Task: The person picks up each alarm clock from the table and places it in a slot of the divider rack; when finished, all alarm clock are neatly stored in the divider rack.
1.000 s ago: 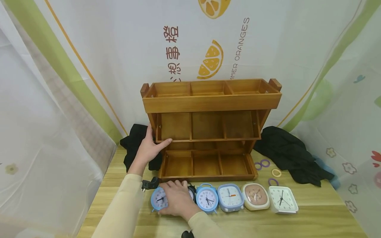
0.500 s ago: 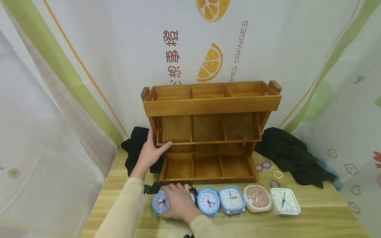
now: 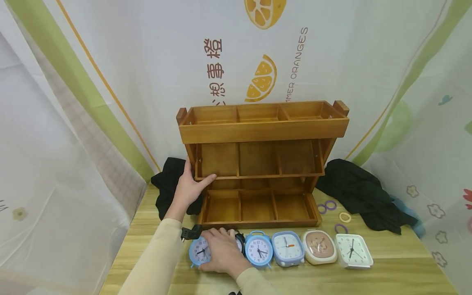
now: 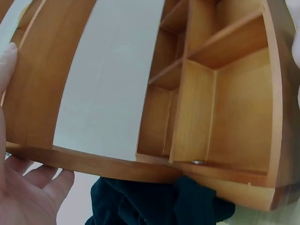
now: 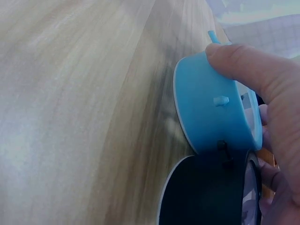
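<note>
Grips the left side of the wooden rack (image 3: 263, 131) with the left hand (image 3: 187, 190), laying the thumb along the front of the middle tier and passing the fingers behind the side board; grips the first light-blue clock (image 3: 197, 250) with the right hand (image 3: 223, 252), pressing the thumb to its lower side near a foot and reaching over it with the fingers; partly covers the black clock (image 5: 206, 197) just beside it; cannot tell whether those fingers also touch the black clock. Has both clocks lying on their backs on the bench (image 3: 398, 266), close to the near edge of the rack; continues the row rightward with a second light-blue clock (image 3: 259, 250), a square blue clock (image 3: 288, 248), a cream clock (image 3: 320, 246) with a brown face and a white clock (image 3: 354, 251); shows purple rings (image 3: 330, 200) and a yellow ring (image 3: 345, 221) behind the white clock; shows black cloth (image 3: 361, 190) to the right of the rack and more behind the left hand.
</note>
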`<action>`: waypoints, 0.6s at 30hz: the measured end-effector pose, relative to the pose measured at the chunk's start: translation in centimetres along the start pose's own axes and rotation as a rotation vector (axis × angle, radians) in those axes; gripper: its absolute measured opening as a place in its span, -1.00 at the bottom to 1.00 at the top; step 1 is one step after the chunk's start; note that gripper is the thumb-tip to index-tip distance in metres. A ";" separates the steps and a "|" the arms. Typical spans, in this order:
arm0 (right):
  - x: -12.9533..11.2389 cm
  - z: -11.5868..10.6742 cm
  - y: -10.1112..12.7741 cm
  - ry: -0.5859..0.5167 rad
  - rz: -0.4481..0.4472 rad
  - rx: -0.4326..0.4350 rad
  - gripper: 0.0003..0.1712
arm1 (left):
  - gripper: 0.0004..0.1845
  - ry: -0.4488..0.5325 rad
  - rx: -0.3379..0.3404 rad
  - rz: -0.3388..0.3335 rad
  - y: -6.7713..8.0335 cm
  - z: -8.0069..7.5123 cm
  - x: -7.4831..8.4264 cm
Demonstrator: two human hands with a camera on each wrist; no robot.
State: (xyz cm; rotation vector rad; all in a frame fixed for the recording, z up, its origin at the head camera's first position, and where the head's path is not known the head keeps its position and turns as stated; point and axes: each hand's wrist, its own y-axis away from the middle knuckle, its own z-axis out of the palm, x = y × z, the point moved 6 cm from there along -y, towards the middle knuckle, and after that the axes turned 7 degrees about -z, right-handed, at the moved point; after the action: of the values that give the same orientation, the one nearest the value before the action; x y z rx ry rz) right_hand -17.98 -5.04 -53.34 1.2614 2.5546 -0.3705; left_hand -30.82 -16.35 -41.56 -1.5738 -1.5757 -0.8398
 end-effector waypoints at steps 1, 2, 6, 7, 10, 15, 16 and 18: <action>0.0 0.0 0.0 -0.004 -0.004 0.004 0.02 | 0.27 -0.005 0.001 -0.001 0.0 0.0 -0.1; 0.0 0.0 0.0 -0.013 -0.008 0.008 0.02 | 0.27 -0.008 0.001 -0.001 0.0 -0.1 -0.1; 0.2 -0.2 0.2 -0.073 -0.019 0.018 0.03 | 0.26 0.000 0.001 0.005 0.0 -0.1 -0.1; 0.2 -0.3 0.3 -0.093 -0.020 0.017 0.02 | 0.26 0.005 0.000 0.010 0.0 -0.1 -0.1; 0.2 -0.7 0.4 -0.143 -0.035 0.007 0.00 | 0.26 0.014 0.004 0.017 0.0 -0.1 -0.2; 0.2 -1.4 0.6 -0.182 -0.079 0.015 -0.02 | 0.26 0.011 0.013 0.025 0.1 -0.1 -0.4; 0.2 -1.6 0.7 -0.187 -0.086 0.024 -0.02 | 0.25 0.012 0.011 0.029 0.1 -0.1 -0.4; 0.2 -1.9 0.7 -0.194 -0.094 0.043 0.00 | 0.25 0.012 0.010 0.037 0.1 -0.1 -0.4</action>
State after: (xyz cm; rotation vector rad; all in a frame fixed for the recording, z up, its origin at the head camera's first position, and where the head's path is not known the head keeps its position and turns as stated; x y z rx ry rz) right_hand -17.72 -3.82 -51.76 1.0650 2.4578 -0.5416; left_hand -30.74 -16.65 -41.82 -1.5831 -1.5359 -0.8188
